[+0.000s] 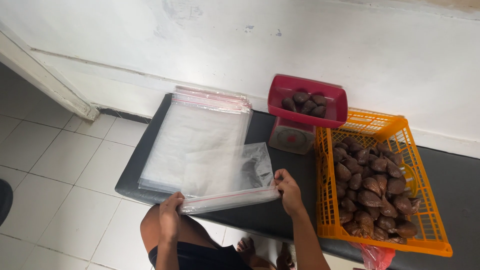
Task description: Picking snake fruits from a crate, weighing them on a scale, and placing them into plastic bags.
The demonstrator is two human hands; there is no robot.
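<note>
My left hand point(170, 216) pinches the left end of a clear plastic zip bag point(223, 172) along its sealing strip. My right hand point(287, 189) grips the right end of the same strip. The bag lies stretched between them over the black bench point(285, 215), partly on a stack of clear bags point(196, 131). To the right stands an orange plastic crate point(380, 129) filled with several brown scaly snake fruits point(372, 186).
A small kitchen scale point(292, 136) carries a red tray point(306, 109) with several snake fruits at the back of the bench, against the white wall. White floor tiles lie to the left. My bare knees and feet show below the bench edge. A red plastic bag point(376, 256) hangs under the crate.
</note>
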